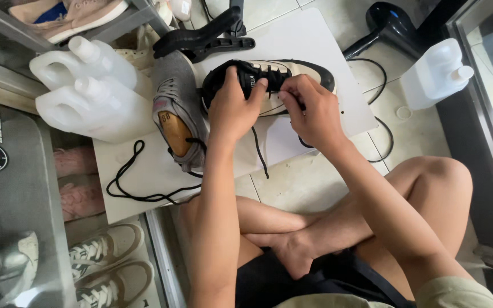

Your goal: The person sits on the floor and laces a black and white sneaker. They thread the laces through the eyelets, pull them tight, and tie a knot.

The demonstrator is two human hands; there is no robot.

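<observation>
A black and cream sneaker (309, 71) lies on its side on a white board (315, 40) on the floor. My left hand (232, 108) grips the sneaker's black heel end and tongue. My right hand (309, 111) pinches the black lace at the eyelets, and one lace end (259, 154) hangs down over the board's edge. A grey sneaker (172, 97) with a wooden shoe tree inside lies just left of my left hand. A loose black lace (138, 182) trails from it across the board.
Two white plastic jugs (87, 97) stand at the left, another jug (435, 71) at the right. A black clamp-like tool (201, 37) and a black hair dryer (389, 23) with its cord lie behind. Beige sneakers (109, 268) sit on a lower shelf at the left. My crossed legs fill the foreground.
</observation>
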